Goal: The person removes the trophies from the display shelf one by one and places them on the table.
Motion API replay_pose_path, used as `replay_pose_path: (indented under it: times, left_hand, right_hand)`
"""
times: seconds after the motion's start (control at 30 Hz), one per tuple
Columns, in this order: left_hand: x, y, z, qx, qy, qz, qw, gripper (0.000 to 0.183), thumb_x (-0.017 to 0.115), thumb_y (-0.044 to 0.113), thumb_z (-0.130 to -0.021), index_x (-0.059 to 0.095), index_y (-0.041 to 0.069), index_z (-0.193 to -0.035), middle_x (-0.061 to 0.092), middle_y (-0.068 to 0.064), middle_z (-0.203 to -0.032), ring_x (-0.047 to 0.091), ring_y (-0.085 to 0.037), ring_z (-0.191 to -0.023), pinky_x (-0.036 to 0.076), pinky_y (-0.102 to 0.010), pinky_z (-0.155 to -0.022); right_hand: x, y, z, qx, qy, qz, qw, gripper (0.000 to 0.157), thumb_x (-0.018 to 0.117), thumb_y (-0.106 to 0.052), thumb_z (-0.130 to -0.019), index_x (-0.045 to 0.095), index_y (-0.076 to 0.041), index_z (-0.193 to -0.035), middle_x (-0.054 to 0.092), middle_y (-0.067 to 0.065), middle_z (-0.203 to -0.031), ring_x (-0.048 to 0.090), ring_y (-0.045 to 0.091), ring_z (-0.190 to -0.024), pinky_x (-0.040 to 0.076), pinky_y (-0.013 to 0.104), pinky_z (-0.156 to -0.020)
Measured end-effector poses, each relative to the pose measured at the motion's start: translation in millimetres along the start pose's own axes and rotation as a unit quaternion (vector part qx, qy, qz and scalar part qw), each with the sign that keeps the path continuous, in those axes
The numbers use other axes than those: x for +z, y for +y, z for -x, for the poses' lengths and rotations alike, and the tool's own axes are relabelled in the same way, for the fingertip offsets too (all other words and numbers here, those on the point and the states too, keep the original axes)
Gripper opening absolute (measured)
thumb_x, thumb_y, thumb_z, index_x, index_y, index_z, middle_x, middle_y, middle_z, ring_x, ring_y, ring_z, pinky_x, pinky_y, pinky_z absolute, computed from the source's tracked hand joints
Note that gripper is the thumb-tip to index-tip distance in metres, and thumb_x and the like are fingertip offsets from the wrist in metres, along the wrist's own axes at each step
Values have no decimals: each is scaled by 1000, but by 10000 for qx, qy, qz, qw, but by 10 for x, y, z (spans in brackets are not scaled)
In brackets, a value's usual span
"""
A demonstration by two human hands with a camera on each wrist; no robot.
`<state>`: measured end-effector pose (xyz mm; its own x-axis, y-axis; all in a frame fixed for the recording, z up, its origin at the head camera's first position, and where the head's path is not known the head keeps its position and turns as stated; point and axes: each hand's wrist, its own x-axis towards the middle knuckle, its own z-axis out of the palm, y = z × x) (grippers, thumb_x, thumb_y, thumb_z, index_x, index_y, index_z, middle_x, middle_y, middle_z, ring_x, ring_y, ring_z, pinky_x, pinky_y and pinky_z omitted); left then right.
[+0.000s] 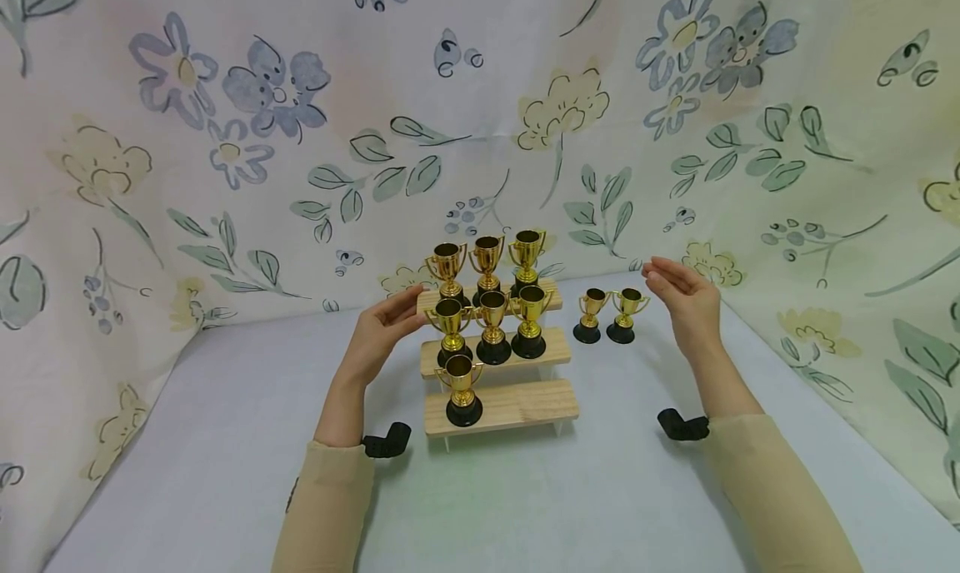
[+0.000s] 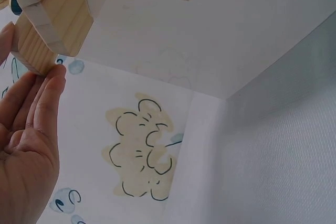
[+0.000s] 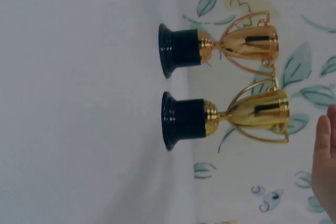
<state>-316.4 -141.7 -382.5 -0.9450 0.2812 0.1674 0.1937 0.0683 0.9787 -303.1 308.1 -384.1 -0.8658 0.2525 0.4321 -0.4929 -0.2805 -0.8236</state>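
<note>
A three-tier wooden display stand (image 1: 540, 400) holds small gold trophy cups on black bases. Three cups stand on the top tier, three on the middle tier, and one trophy (image 1: 462, 390) on the left of the bottom tier. At the left end of the top board (image 2: 32, 51) is my left hand (image 1: 382, 331), its thumb and fingers on either side of the wood. My right hand (image 1: 686, 302) is raised, holding nothing, right of two upright trophies: a nearer trophy (image 1: 626, 316) and a trophy (image 1: 590, 316) beside it.
A white cloth (image 1: 510, 506) covers the table under the stand. Behind and at both sides hangs a floral curtain (image 1: 480, 98). Black wrist mounts (image 1: 386, 441) stick out inward from both sleeves.
</note>
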Motion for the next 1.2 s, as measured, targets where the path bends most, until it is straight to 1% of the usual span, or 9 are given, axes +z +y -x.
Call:
replay_pose_path:
  times: [0.17, 0.23, 0.37, 0.57, 0.67, 0.8, 0.97, 1.2]
  left_hand:
    - [-1, -1, 1, 6, -13, 17, 10000, 62, 68, 15, -94, 42, 8, -150, 43, -8, -157, 44, -27, -144, 50, -12, -99]
    - [0, 3, 0, 1, -3, 22, 10000, 62, 68, 15, -94, 42, 8, -150, 43, -7, -157, 45, -26, -144, 50, -12, -98]
    - [2, 17, -1, -19, 23, -10, 10000, 61, 68, 16, -94, 44, 10, -150, 44, -6, -156, 45, -25, -143, 50, -12, -99]
    - [4, 14, -3, 0, 13, -94, 10000, 61, 69, 18, -94, 44, 12, -150, 44, -5, -157, 44, -24, -144, 50, -14, -102]
    - [1, 12, 4, -16, 19, -120, 9999, 61, 69, 18, -94, 44, 13, -150, 43, -4, -157, 44, -24, -144, 49, -16, -104]
    - [-3, 5, 15, -55, 49, -136, 9999, 61, 69, 19, -94, 45, 13, -149, 44, -4, -156, 45, -23, -144, 49, -18, -105]
    - [-3, -4, 18, -92, 71, -138, 9998, 61, 69, 19, -93, 46, 14, -149, 45, -3, -155, 46, -22, -143, 48, -21, -106]
    - [-6, 2, 9, -59, 48, -169, 9998, 61, 70, 20, -93, 46, 14, -149, 46, -4, -155, 46, -22, -143, 48, -25, -109]
  right_hand:
    - [202, -96, 69, -276, -337, -168, 9989, 32, 63, 12, -88, 62, 15, -120, 78, 5, -99, 75, 15, -95, 59, 22, -88]
    - [280, -135, 96, -388, -485, -274, 9977, 31, 61, 14, -89, 61, 16, -120, 78, 7, -100, 75, 16, -95, 60, 23, -88]
    - [412, -214, 142, -556, -758, -560, 9940, 30, 56, 18, -89, 63, 15, -118, 78, 9, -101, 75, 18, -96, 60, 26, -89]
    - [583, -339, 239, -776, -1214, -701, 9871, 30, 55, 18, -90, 66, 11, -117, 77, 10, -105, 74, 19, -100, 59, 28, -92]
    - [662, -395, 305, -789, -1409, -732, 9842, 30, 55, 17, -91, 66, 8, -117, 77, 10, -107, 74, 19, -102, 58, 28, -94]
    - [772, -460, 396, -749, -1540, -647, 9831, 32, 57, 16, -90, 68, 3, -117, 76, 7, -109, 73, 18, -104, 58, 27, -96]
    - [897, -510, 496, -820, -1802, -515, 9788, 33, 61, 16, -88, 68, 1, -117, 76, 6, -110, 73, 17, -106, 58, 27, -96]
    - [1044, -512, 616, -812, -2345, -422, 9678, 34, 65, 11, -87, 69, -3, -117, 75, 3, -114, 71, 16, -109, 58, 28, -97]
